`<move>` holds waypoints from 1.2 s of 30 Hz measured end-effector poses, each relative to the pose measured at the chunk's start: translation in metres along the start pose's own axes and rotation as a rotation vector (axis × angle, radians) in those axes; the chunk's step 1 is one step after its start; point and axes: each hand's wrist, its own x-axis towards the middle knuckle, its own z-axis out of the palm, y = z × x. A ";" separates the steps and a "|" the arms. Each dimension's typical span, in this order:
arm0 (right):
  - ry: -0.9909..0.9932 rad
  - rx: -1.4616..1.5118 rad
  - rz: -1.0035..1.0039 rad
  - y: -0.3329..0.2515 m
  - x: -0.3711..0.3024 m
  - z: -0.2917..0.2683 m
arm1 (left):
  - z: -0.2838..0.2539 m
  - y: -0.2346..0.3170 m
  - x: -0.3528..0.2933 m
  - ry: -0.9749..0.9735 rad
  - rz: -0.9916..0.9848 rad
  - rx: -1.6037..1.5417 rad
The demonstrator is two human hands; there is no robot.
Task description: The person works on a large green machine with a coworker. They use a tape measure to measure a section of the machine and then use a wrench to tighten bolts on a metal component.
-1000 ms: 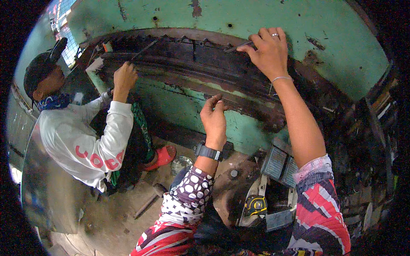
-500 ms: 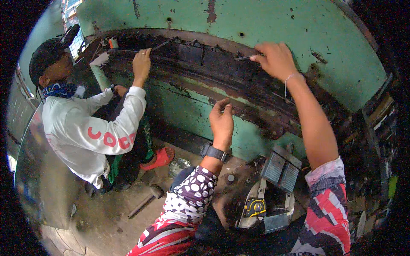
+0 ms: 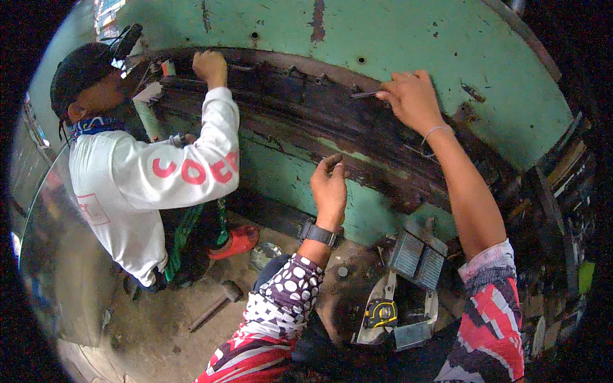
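Observation:
My right hand (image 3: 412,99) is closed on a thin metal tool (image 3: 364,95), pinched between thumb and fingers. The tool points left, its tip close to a small bolt (image 3: 355,87) on the dark metal strip (image 3: 332,108) of the green panel. Lower down, my left hand (image 3: 329,190) is held in front of the panel with thumb and fingertips drawn together. Whatever may be between those fingers is too small to tell. Several more bolts stick out along the strip's upper edge.
On the left a co-worker in a white sleeve (image 3: 185,172) crouches, one hand (image 3: 211,67) raised to the strip. A mallet (image 3: 217,305) lies on the floor. A yellow and black tape measure (image 3: 381,313) rests on a metal frame near ribbed metal pedals (image 3: 418,255). The green panel (image 3: 408,32) rises behind.
The co-worker's raised hand has moved up and their arm has swung right; the tool seen at it before is mostly hidden. My right hand has tilted slightly, still holding its tool.

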 end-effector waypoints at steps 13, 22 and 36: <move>0.161 0.082 -0.028 -0.028 0.017 -0.003 | 0.001 0.002 -0.002 -0.035 -0.037 -0.066; 0.186 -0.031 -0.228 -0.053 0.068 -0.003 | 0.001 -0.001 0.002 -0.032 -0.028 -0.139; -0.072 -0.119 -0.168 -0.051 0.117 -0.022 | 0.004 -0.004 0.001 -0.055 -0.065 -0.218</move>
